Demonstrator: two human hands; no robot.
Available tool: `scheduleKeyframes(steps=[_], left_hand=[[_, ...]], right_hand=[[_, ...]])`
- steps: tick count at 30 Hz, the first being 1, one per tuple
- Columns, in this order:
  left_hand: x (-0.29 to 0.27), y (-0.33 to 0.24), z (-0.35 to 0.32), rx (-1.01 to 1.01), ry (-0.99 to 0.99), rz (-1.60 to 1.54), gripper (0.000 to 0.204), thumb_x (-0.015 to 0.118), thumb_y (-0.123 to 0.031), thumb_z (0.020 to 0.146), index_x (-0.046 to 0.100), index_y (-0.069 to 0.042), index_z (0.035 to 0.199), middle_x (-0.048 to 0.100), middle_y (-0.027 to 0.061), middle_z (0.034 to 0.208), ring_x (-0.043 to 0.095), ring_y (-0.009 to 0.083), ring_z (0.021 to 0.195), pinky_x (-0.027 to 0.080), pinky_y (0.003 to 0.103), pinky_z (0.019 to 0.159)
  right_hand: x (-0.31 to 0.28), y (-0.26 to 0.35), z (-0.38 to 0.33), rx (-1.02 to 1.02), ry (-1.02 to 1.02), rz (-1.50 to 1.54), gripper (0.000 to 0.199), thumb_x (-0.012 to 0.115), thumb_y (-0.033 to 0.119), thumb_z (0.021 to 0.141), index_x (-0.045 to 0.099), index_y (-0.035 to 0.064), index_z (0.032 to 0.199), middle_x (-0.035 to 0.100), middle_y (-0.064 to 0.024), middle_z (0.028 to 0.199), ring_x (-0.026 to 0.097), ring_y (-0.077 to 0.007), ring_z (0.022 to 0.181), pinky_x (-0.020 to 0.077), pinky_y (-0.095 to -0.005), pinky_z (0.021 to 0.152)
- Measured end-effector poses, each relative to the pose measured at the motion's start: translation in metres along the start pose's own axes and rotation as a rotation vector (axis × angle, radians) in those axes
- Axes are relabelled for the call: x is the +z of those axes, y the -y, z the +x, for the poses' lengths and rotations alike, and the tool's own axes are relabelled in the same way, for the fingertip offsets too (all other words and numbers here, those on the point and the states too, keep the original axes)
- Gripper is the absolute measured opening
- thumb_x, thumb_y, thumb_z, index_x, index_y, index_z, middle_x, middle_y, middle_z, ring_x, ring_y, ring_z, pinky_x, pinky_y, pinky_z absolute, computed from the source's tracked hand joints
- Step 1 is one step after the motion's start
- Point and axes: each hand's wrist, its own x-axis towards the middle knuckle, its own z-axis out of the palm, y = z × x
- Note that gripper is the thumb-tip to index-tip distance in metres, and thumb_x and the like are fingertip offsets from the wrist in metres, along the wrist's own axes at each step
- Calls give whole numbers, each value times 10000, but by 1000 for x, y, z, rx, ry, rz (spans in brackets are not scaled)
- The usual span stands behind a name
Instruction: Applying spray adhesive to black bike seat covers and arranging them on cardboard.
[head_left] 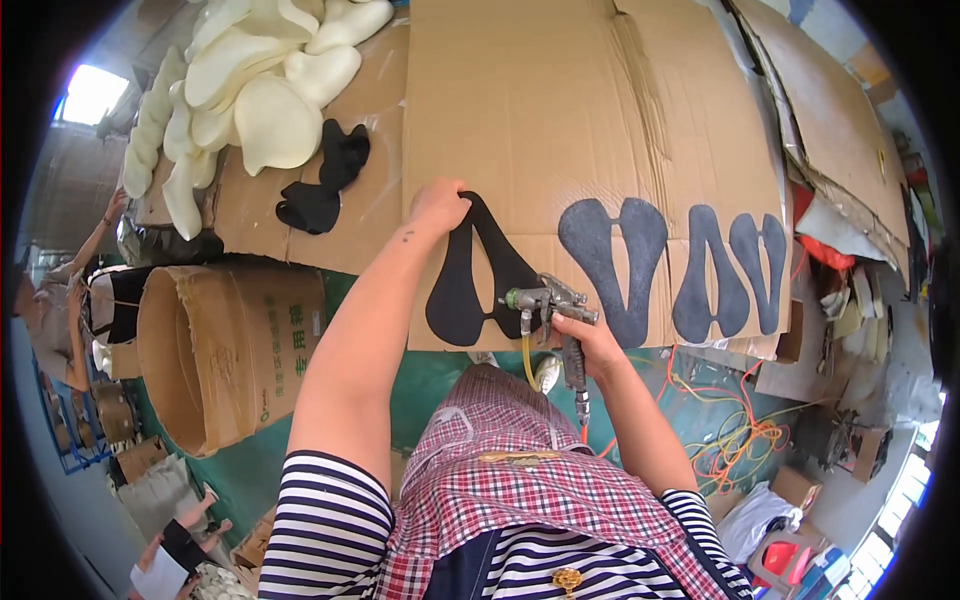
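My left hand (440, 207) pinches the narrow top end of a black fabric piece (457, 287), which has two rounded lobes and a slit-like gap between them. It lies on a cardboard sheet (520, 110). In my right hand (593, 340) is a metal spray gun (548, 298) with a yellow hose at its front and another hose below its handle. The gun's nozzle is over the right lobe of the black piece and points left. To the right lie several similar pieces, greyer and speckled, among them a wide one (630, 270) and a narrower one (697, 285).
Cream foam pads (275, 120) are heaped at the far left, near a crumpled black piece (325, 180). A large cardboard drum (190, 355) stands left of my arm. Orange and yellow hoses (745, 440) coil on the green floor. Other people are at the left edge.
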Motion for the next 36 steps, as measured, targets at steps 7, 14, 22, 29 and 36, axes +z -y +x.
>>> scheduleKeyframes(steps=[7,14,22,29,36], left_hand=[[22,-5,10,16,-19,-1,331,618,-159,790,607,-81,1112,638,151,1066,595,321,1014,466,421,874],[50,-3,-62,278,-323,-227,574,637,-199,800,420,-70,1316,460,209,1303,440,378,1203,384,433,988],[113,-13,-153,381,-305,262,575,544,-430,866,410,-206,1378,273,103,1484,196,383,1373,193,639,1043],[120,-18,-154,384,-279,316,590,533,-454,863,413,-196,1379,303,96,1478,213,374,1371,195,624,1053],[104,-17,-157,363,-225,259,582,518,-453,874,406,-202,1387,251,91,1504,166,358,1392,155,602,1081]], right_hand=[[3,-4,-11,-41,-14,97,400,617,120,856,511,-8,1220,627,-121,1058,615,-204,934,493,-334,818],[-1,7,-48,-167,-79,20,488,675,200,824,520,14,1248,633,-75,1068,604,-158,933,473,-306,827],[-31,58,-208,-235,-165,-439,568,653,188,822,445,-2,1314,611,-99,1107,587,-164,987,461,-319,844],[-13,64,-272,-384,-63,-392,520,577,-4,837,413,11,1330,591,-96,1096,563,-185,1046,448,-358,915],[22,62,-279,-508,36,-750,571,613,-51,789,432,22,1326,588,-74,1012,570,-139,918,459,-275,800]])
